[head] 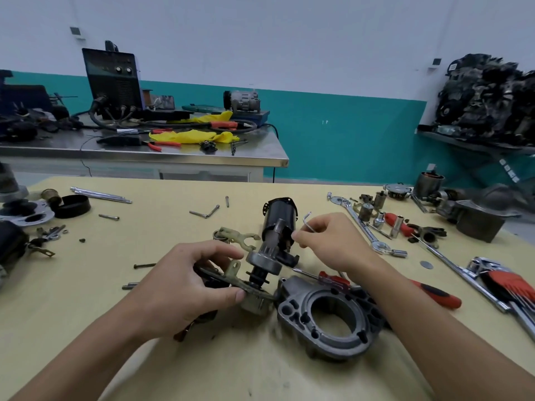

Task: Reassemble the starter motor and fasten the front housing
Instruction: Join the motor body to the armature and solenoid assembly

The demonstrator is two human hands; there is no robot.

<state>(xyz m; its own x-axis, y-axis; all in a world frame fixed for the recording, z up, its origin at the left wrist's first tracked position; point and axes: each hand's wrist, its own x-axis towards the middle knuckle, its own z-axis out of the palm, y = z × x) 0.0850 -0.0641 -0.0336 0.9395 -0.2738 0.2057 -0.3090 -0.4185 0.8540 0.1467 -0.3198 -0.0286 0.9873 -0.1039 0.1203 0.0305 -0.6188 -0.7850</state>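
The black starter motor body (280, 217) lies on the yellow table (162, 227), its shaft and grey pinion drive (264, 263) pointing toward me. My left hand (188, 287) grips the beige shift fork and plate (234, 274) at the drive's near end. My right hand (333, 244) pinches a small bent hex key (307, 222) beside the motor body. The grey aluminium front housing (327, 314) lies flat just right of the drive, apart from it. A second beige fork (238, 235) lies behind my left hand.
A red-handled screwdriver (434, 293) lies under my right wrist. Wrenches, sockets and a hex key set (509, 287) spread over the right side. Loose bolts (202, 213), a black ring (72, 206) and motor parts sit at the left. A steel bench (246, 157) stands behind.
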